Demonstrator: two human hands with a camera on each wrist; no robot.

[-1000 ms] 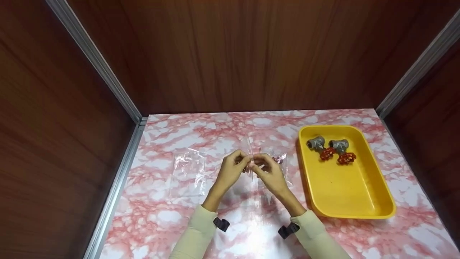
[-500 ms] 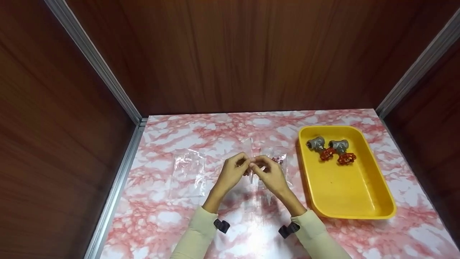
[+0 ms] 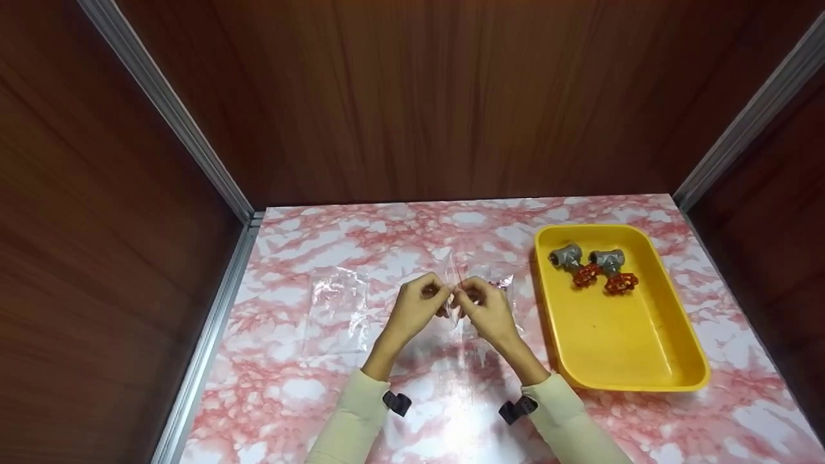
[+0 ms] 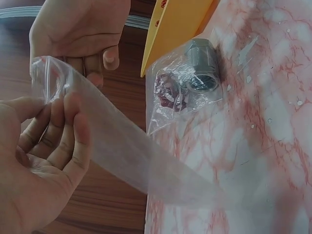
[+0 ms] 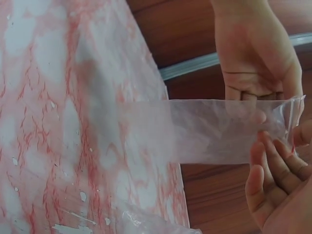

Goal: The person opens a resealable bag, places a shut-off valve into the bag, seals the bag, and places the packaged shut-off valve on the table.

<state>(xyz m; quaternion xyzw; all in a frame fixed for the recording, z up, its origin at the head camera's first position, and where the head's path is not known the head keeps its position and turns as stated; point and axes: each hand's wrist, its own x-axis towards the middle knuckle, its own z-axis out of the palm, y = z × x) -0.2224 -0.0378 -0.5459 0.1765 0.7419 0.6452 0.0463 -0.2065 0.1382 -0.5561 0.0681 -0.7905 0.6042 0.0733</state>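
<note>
Between both hands a clear zip-lock bag stands upright with its mouth at the top; nothing shows inside it. My left hand pinches one side of the mouth between thumb and fingers. The other side is pinched by my right hand, close beside the left. In the left wrist view the bag hangs down toward the table. Behind it lies another clear bag holding a valve with a grey body and a red handwheel; in the head view the right hand partly covers it.
A flat clear bag lies on the pink marbled table to the left. At the right stands a yellow tray with two grey valves with red handwheels. Brown panels with metal edges surround the table.
The fingertips have moved slightly apart, and the bag's mouth has parted between them. Forearms, tray and the flat bag stay where they were.
</note>
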